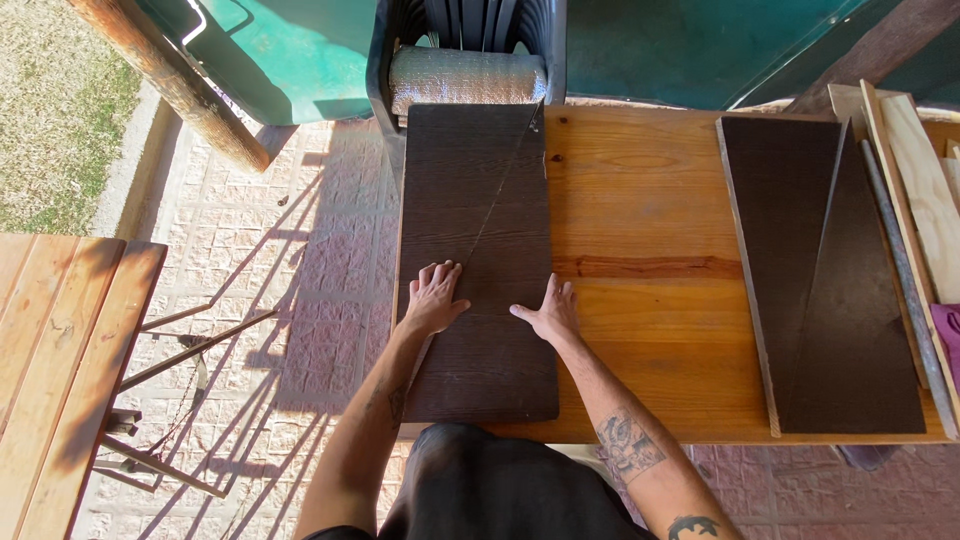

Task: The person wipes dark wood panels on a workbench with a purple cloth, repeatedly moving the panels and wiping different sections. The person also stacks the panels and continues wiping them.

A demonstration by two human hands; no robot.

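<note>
A dark brown board (478, 200) lies lengthwise along the left end of a varnished wooden table (640, 300). A thin diagonal line crosses the board from its far right corner toward the near left. My left hand (434, 296) lies flat on the board's left part, fingers together. My right hand (546, 311) presses flat at the board's right edge, half on the table. Neither hand holds anything.
Two dark triangular board pieces (820, 260) lie on the table's right side, beside pale wood strips (925, 190) and a grey rod (905, 280). A dark plastic chair (466, 60) with a silver roll stands behind. Another wooden table (60, 370) is left; paved floor lies between.
</note>
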